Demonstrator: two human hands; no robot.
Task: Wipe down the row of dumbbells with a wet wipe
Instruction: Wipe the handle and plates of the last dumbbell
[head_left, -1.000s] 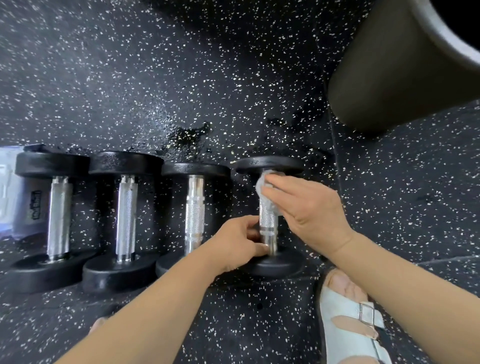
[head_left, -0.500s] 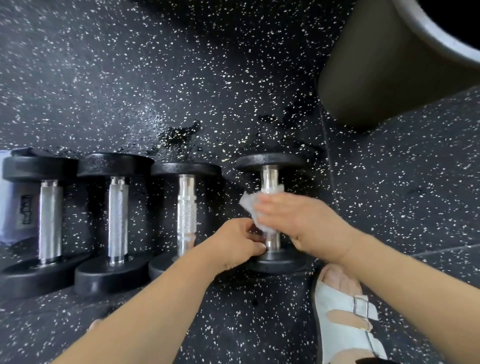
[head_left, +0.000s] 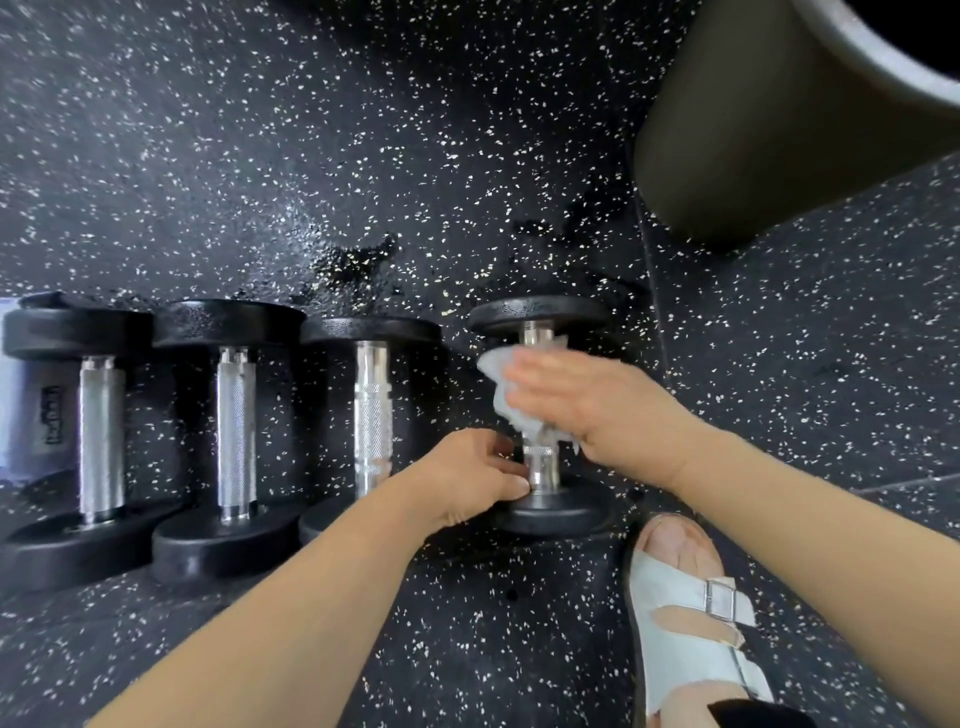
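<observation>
Black rubber floor (head_left: 467, 130), white flecks. Reference for everything below: rightmost dumbbell (head_left: 540, 314), lying on that floor, chrome handle pointing away from the camera, far black plate showing beyond the hands, near plate closest to the camera.

Wet wipe (head_left: 498, 384): white, crumpled, bunched round the middle of that dumbbell's handle, loose edge sticking out to the handle's left. Right hand (head_left: 597, 405) over the wipe, fingers curled across it, clamping it to the handle; motion-blurred, fingertip detail unreadable. Left hand (head_left: 467, 483) lower on the same handle, thumb and curled fingers pinching bare chrome just above the near plate. Short bare stretch of handle between the two hands.

Left of the reference dumbbell, same orientation, one row: second dumbbell (head_left: 371, 410) close beside it, near plate partly hidden by the left forearm; third dumbbell (head_left: 236, 431) further left; fourth dumbbell (head_left: 101, 431) furthest left. Pale packet (head_left: 21, 415) with a dark label beyond the fourth, cut by the frame edge.

Glossy, wet-looking patch (head_left: 358, 260) on the floor past the far plates, up-left of the reference. Dark tapered container (head_left: 753, 156) well up-right of it. Foot in a white buckled sandal (head_left: 691, 623) just right of its near plate, nearer the camera.
</observation>
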